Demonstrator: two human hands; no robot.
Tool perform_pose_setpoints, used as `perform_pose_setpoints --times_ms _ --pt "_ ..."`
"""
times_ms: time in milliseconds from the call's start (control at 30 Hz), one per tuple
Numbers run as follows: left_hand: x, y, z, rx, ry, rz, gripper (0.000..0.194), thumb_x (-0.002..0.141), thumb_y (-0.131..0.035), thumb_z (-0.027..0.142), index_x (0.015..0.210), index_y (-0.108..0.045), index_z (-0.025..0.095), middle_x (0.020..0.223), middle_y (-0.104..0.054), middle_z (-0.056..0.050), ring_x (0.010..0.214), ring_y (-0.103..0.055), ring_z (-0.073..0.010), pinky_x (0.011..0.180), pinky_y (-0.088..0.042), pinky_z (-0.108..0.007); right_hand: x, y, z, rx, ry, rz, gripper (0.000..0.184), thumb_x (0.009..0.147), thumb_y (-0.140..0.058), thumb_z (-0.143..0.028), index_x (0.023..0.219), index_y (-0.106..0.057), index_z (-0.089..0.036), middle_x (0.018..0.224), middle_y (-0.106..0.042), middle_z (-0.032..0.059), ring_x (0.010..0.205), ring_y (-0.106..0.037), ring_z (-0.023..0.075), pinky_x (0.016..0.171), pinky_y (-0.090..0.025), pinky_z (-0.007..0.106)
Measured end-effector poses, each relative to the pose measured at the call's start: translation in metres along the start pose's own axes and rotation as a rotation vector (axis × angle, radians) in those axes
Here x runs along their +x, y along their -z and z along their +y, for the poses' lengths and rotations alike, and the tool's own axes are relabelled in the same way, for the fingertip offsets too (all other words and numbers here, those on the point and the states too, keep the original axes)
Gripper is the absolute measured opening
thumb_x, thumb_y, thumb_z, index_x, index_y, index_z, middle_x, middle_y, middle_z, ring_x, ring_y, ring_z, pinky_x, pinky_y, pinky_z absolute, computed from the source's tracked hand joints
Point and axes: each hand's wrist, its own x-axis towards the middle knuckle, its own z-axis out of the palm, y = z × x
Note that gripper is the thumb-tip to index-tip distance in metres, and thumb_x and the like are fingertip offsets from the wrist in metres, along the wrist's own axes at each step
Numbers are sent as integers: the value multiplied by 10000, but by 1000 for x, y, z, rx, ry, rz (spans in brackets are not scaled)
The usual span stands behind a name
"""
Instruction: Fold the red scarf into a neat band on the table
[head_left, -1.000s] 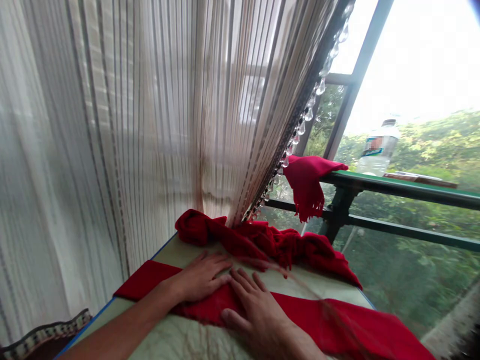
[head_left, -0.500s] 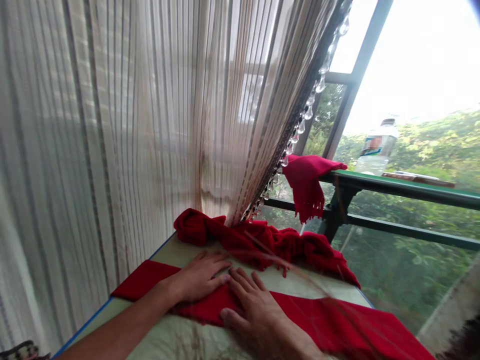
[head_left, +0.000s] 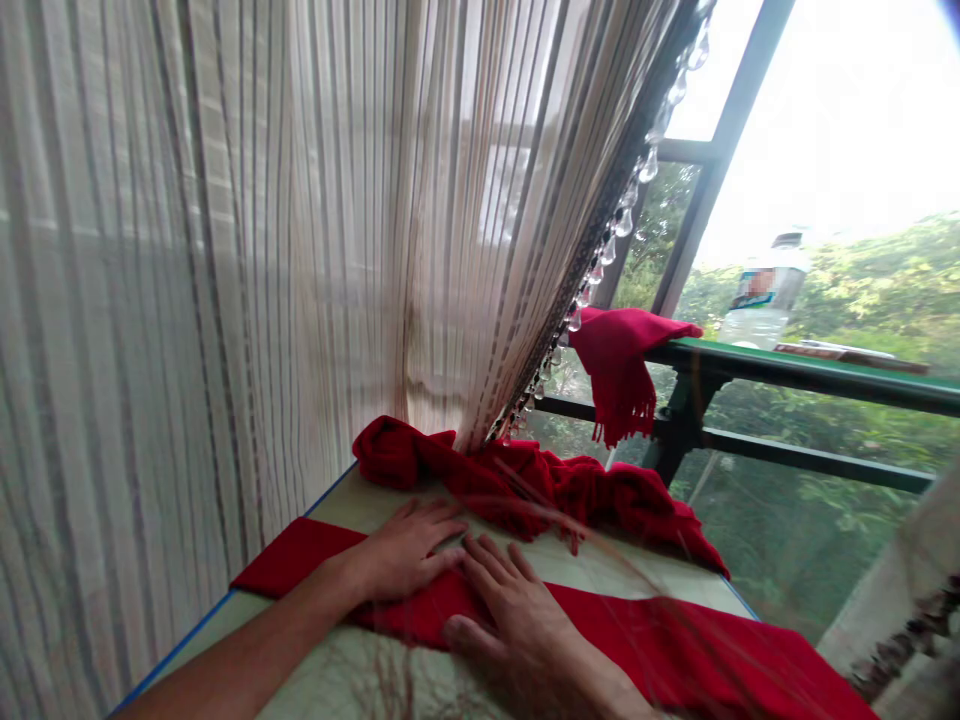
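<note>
A long red scarf (head_left: 645, 630), folded into a flat band, lies across the pale tabletop (head_left: 322, 670). My left hand (head_left: 409, 550) rests flat on its upper edge, fingers stretched out to the right. Beside it, my right hand (head_left: 510, 600) lies on the same band with fingers spread and thumb apart. The fingertips of the two hands almost meet. Behind them a second red cloth (head_left: 525, 480) sits crumpled along the far edge of the table; neither hand touches it.
A striped sheer curtain (head_left: 337, 250) with a beaded edge hangs at the left and back. On the green railing (head_left: 825, 375) at the right are a fringed red cloth (head_left: 622, 360), a clear plastic bottle (head_left: 765, 295) and a flat brown item (head_left: 847, 355). Trees stand outside.
The view has shifted slightly, so everything sits a little farther right. Both hands stay on the folded scarf in nearly the same place.
</note>
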Motion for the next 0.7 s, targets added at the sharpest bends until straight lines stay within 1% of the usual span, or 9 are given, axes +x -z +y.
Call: perform_pose_setpoints --times_ms 133,200,300,367,467,567,700 --pt "-1 1 2 4 -5 -1 492 1024 -391 506 1430 -527 264 1529 -463 -88 1426 -393 -324 1200 -238 -585 -2 4 -4 -14 7 -7 803 924 -420 -646 1544 -318 -147 1623 -267 132 1521 -188 313 1229 -122 592" --pt "0 1 2 4 -14 18 492 1021 -394 515 1421 -537 268 1522 -472 -85 1423 -399 -322 1203 -246 -566 -4 7 -4 -14 6 -17 792 939 -386 -644 1549 -304 -145 1629 -247 126 1524 -177 308 1230 -121 592" --pt "0 -1 0 5 -20 34 482 1017 -411 511 1421 -539 282 1532 -462 -66 1435 -383 -314 1209 -247 -536 -7 12 1 -8 -17 -21 792 952 -323 -667 1555 -282 -155 1637 -226 107 1528 -155 297 1233 -93 594" --pt "0 -2 -1 6 -14 26 486 1011 -424 515 1432 -526 294 1546 -443 -56 1437 -376 -323 1209 -236 -551 -9 13 7 -13 -38 -16 795 952 -302 -683 1555 -283 -166 1639 -217 99 1529 -150 293 1234 -79 593" --pt "0 -3 -1 6 0 7 509 1009 -416 526 1457 -495 297 1561 -421 -58 1448 -354 -337 1205 -216 -586 -9 10 12 -34 -65 -2 790 943 -328 -691 1547 -311 -182 1640 -213 97 1530 -147 292 1240 -91 575" --pt "-1 -2 0 11 12 -10 514 1015 -400 520 1476 -467 302 1581 -388 -56 1462 -328 -332 1206 -206 -601 -8 9 11 -45 -75 15 779 943 -350 -680 1545 -321 -186 1636 -233 105 1528 -160 291 1241 -109 564" --pt "-1 0 4 27 39 -27 494 1029 -378 474 1475 -472 282 1587 -375 -64 1476 -306 -317 1210 -203 -599 -12 17 9 -10 -55 -15 789 936 -374 -677 1544 -321 -177 1633 -244 120 1530 -154 285 1243 -93 562"
